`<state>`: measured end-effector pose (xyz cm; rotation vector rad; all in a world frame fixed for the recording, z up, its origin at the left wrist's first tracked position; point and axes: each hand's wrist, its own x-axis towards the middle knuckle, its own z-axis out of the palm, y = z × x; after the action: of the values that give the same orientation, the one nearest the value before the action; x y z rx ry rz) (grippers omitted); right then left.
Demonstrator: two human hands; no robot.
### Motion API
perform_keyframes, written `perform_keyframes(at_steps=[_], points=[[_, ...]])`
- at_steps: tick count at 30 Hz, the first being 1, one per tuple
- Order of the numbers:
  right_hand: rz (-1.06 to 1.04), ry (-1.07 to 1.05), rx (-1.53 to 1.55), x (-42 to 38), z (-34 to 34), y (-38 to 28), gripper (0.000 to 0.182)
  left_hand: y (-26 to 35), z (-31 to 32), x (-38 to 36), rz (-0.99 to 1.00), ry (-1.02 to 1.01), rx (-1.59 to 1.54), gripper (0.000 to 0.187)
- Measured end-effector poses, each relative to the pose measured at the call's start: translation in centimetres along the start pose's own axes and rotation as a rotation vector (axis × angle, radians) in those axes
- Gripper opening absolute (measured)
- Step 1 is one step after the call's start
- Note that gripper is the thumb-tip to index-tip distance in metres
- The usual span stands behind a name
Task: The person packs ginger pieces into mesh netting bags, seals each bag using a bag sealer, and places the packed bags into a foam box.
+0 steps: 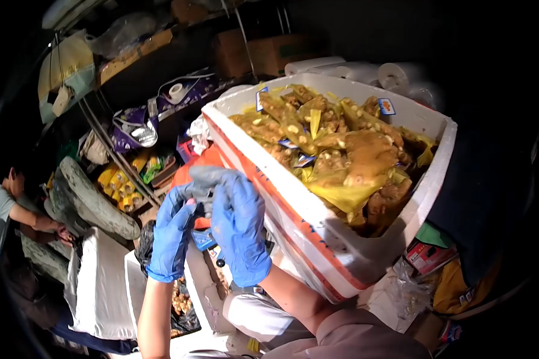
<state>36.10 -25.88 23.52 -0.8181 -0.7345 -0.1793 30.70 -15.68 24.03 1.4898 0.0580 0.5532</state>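
Observation:
Both of my hands wear blue gloves with greyed, dirty fingertips, and they meet in front of the large foam box (293, 230). My left hand (172, 230) has its fingers bent inward; a bare fingertip seems to poke out of the glove. Close against it, my right hand (239, 221) curls its fingers over the same spot. Whatever they pinch between them is hidden or too small to name. Ginger roots in yellow mesh bags (347, 155), some with blue-and-white tags, fill the foam box to my right.
At the left a co-worker (18, 206) reaches toward long pale-green gourds (90, 203). A white foam box (105, 287) stands below them. Small brown produce (182, 299) lies in a black bag under my hands. Plastic rolls (395, 75) and cardboard boxes (281, 54) are behind.

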Motion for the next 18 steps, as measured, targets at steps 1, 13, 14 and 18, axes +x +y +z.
perform_keyframes(at_steps=[1, 13, 14, 18], points=[[0.179, -0.090, -0.009, -1.0, 0.0, 0.6, 0.021, -1.5, -1.6, -0.7, -0.001, 0.042, -0.013, 0.021], [0.642, -0.314, -0.217, -17.5, -1.8, 21.7, 0.011, -20.9, -18.3, -16.7, -0.465, 0.554, -0.002, 0.013], [0.752, -0.370, -0.166, -19.1, -2.1, 22.6, 0.011, -22.7, -19.5, -17.8, -0.477, 0.581, 0.032, 0.013], [0.902, -0.467, -0.218, -25.8, -4.6, 29.0, 0.017, -24.9, -21.8, -19.9, -0.484, 0.667, -0.008, 0.016]])
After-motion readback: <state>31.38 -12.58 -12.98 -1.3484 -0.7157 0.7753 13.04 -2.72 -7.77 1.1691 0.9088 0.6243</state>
